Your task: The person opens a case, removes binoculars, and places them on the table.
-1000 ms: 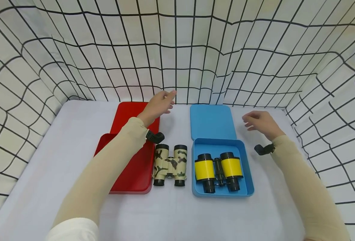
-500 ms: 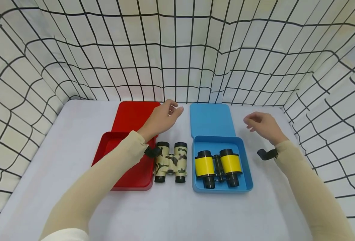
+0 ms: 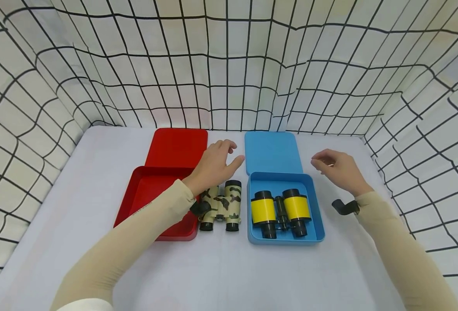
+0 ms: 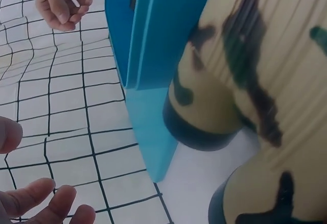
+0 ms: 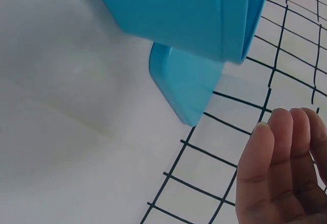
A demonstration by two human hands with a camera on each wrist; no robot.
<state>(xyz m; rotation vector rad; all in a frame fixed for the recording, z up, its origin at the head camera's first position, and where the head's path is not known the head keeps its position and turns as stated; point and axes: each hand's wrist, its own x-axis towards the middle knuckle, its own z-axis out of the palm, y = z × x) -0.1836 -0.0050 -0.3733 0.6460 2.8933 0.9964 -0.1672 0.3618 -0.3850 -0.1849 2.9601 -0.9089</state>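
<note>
My left hand (image 3: pixel 214 166) hovers above the far end of the camouflage binoculars (image 3: pixel 233 203), thumb spread from the loosely bent fingers, holding nothing. Its forearm crosses the red box (image 3: pixel 135 190) and hides part of it; what shows of the inside is bare. In the left wrist view the camouflage binoculars (image 4: pixel 204 101) fill the right side. To the right of the blue box (image 3: pixel 318 207), my right hand (image 3: pixel 339 168) hangs in the air with relaxed fingers and grips nothing. Yellow-and-black binoculars (image 3: pixel 263 210) lie inside the blue box.
A red lid (image 3: pixel 178 147) lies behind the red box, and a blue lid (image 3: pixel 273 152) behind the blue box. The white table (image 3: pixel 221 272) is bounded at the back and sides by white walls (image 3: pixel 236 69) with a black grid.
My left hand has come nearer and slightly right, from beside the red lid to over the camouflage binoculars, its thumb spreading. The right hand has barely moved.
</note>
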